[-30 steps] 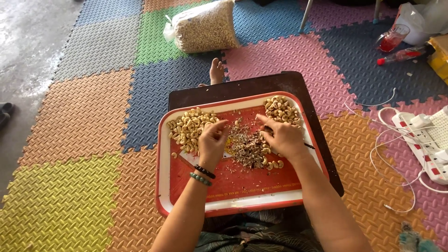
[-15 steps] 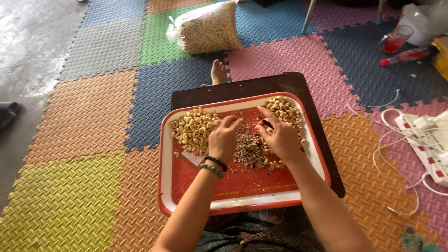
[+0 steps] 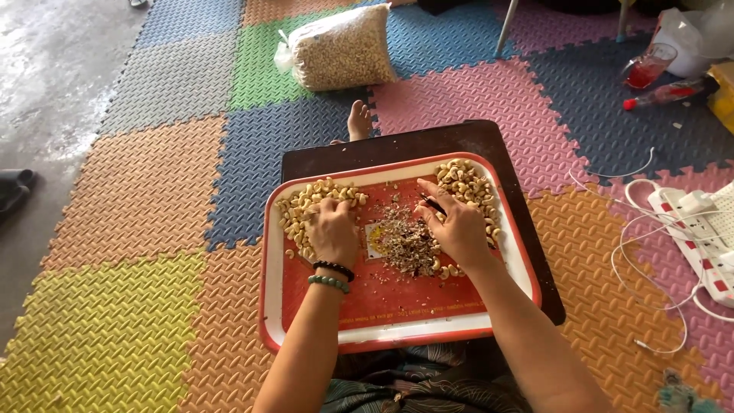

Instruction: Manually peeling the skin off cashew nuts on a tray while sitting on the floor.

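While fingers curl down, left hand [image 3: 333, 231] rests in left nut pile [image 3: 306, 210] on red tray [image 3: 397, 325] — grip unclear. Right hand [image 3: 459, 226] pinches thin dark tool [image 3: 433, 203] beside right nut pile [image 3: 466, 183]; husk scraps [image 3: 405, 241] mid-tray — bagged nuts [image 3: 340, 47] beyond tray.

Support surface: floor of interlocking foam mats [image 3: 145, 176], diamond-tread texture, squares in orange, yellow, blue, green, pink, grey. Bare grey concrete [image 3: 46, 69] at the far left edge. Directly on the mats: clear plastic bag filled with pale nuts [image 3: 340, 47], lying across the green and blue squares; dark brown low board [image 3: 459, 141], centre, carrying a red rectangular tray with white rim [image 3: 269, 291]; white power strip with red trim [image 3: 699, 229] at right, white cables [image 3: 638, 283] looped beside it; clear cup of red liquid [image 3: 651, 65] and a red-capped bottle lying flat [image 3: 665, 93], top right. A bare foot [image 3: 358, 121] rests just behind the board.
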